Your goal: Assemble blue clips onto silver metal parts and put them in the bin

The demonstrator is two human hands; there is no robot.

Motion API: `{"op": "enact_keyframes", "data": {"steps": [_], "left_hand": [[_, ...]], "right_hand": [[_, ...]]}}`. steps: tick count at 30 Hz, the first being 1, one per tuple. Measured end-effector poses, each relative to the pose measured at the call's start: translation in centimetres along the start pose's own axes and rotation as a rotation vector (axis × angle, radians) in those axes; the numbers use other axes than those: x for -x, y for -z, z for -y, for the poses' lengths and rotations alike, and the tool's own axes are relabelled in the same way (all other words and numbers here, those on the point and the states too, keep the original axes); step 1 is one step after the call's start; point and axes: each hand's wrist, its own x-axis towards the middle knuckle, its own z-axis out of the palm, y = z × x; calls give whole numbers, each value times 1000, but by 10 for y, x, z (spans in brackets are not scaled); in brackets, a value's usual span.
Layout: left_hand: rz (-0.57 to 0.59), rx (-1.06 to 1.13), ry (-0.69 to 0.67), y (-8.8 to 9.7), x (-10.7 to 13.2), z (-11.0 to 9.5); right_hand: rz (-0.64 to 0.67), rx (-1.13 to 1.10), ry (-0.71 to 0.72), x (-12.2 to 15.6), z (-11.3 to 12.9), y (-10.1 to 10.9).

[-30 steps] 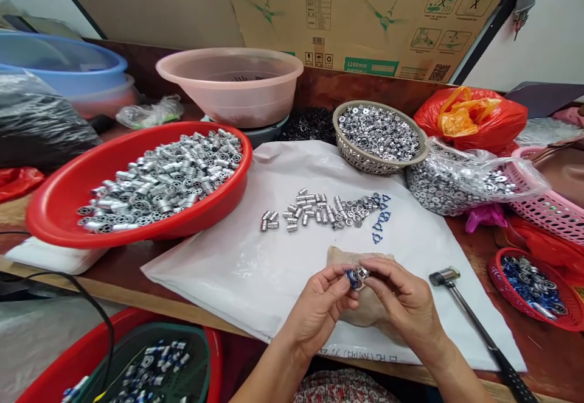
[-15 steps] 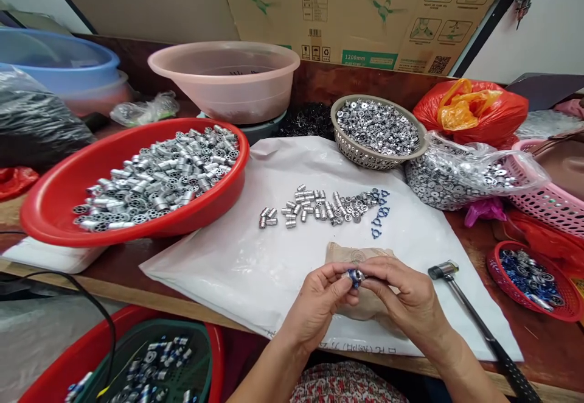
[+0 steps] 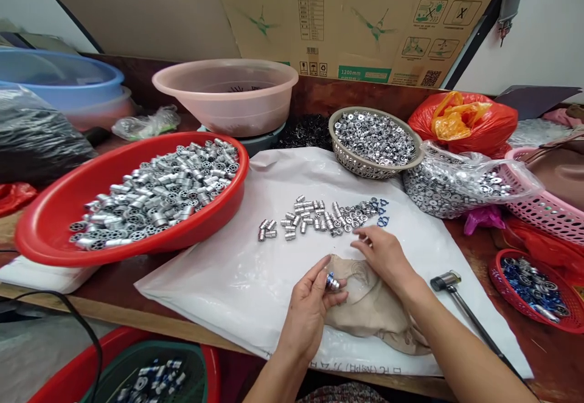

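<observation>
My left hand grips a small blue-and-silver metal part between thumb and fingers, above the front of the white sheet. Farther forward, my right hand reaches over the sheet, thumb and index finger apart, and I see nothing held. Just beyond its fingertips lie small silver ring pieces and several blue clip-shaped pieces. To their left, short silver cylinders lie in loose groups. A crumpled beige cloth rests beneath my right forearm.
A hammer lies at right beside a red basket of blue and silver parts. At left stands a large red basin of silver cylinders. Behind are a grey-brown basket, a pink basin and a clear bag of discs.
My right hand has left the blue-and-silver part and moved forward to the ring and blue pieces. My left hand keeps the part and has shifted slightly left. The view has tilted up a little.
</observation>
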Motion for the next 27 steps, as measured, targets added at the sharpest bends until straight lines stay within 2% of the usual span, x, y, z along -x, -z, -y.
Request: {"op": "enact_keyframes", "data": {"steps": [3, 5, 8, 11, 14, 18, 27], "left_hand": [[-22, 41, -11, -2, 0, -7], [-2, 76, 8, -3, 0, -11], [49, 114, 59, -2, -3, -15], [106, 150, 88, -1, -5, -13], [149, 180, 110, -3, -5, -10], [175, 182, 121, -5, -3, -6], [182, 156, 100, -3, 2, -6]], "right_hand": [[-56, 57, -67, -33, -15, -3], [-57, 51, -73, -37, -18, -3], [-16, -24, -37, -13, -12, 1], [62, -231, 86, 23, 1, 9], [81, -420, 195, 46, 13, 14], [65, -454, 239, 54, 20, 15], [70, -355, 299, 57, 19, 16]]}}
